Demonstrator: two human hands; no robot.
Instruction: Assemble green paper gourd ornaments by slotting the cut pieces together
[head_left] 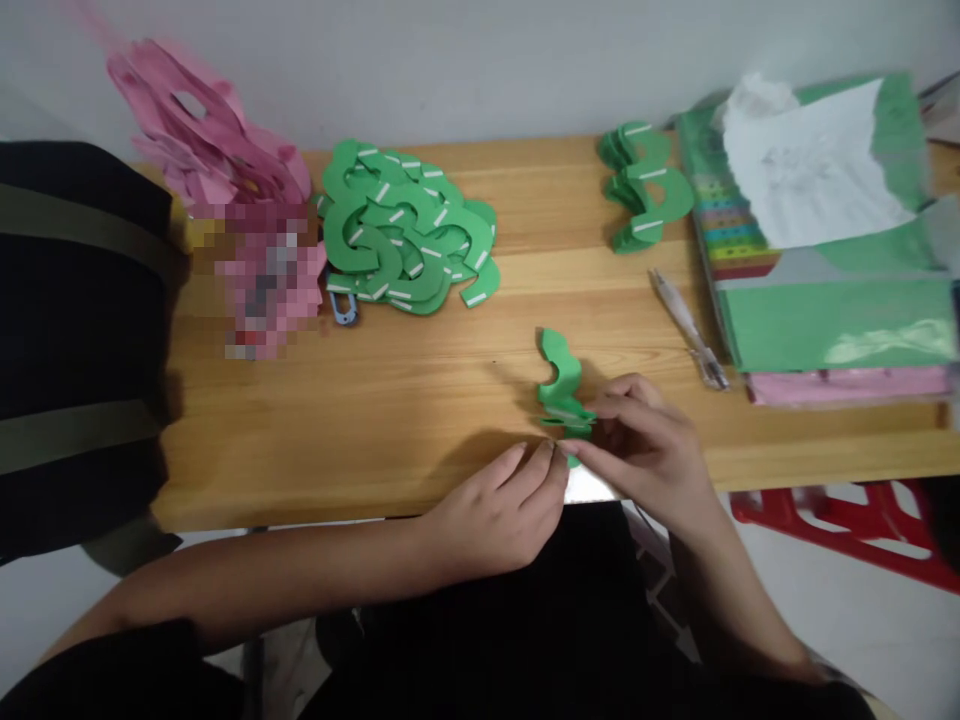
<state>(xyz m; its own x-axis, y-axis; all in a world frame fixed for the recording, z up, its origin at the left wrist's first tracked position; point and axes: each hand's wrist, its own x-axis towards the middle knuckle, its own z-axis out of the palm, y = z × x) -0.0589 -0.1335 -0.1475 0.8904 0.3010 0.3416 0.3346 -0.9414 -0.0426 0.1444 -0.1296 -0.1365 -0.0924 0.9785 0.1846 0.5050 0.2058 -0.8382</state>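
Note:
A curved green foam cutout (561,370) stands up in wavy folds near the table's front edge. My right hand (654,445) pinches its lower folds between thumb and fingers. Beside it, my left hand (514,505) has its fingertips closed together at the cutout's bottom end, touching the right thumb; the exact grip is partly hidden. Further back lies a heap of similar green foam cutouts (409,225), many with short white strips on them. At the back right stands a folded stack of joined green cutouts (645,190), also with white strips.
On the wooden table (360,400), a pen (686,325) lies right of centre. Packs of green sheets (840,320) carry a crumpled white paper (817,165). Pink cutouts (202,130) and a black bag (82,330) are at left. A red plastic stool (847,530) is below right.

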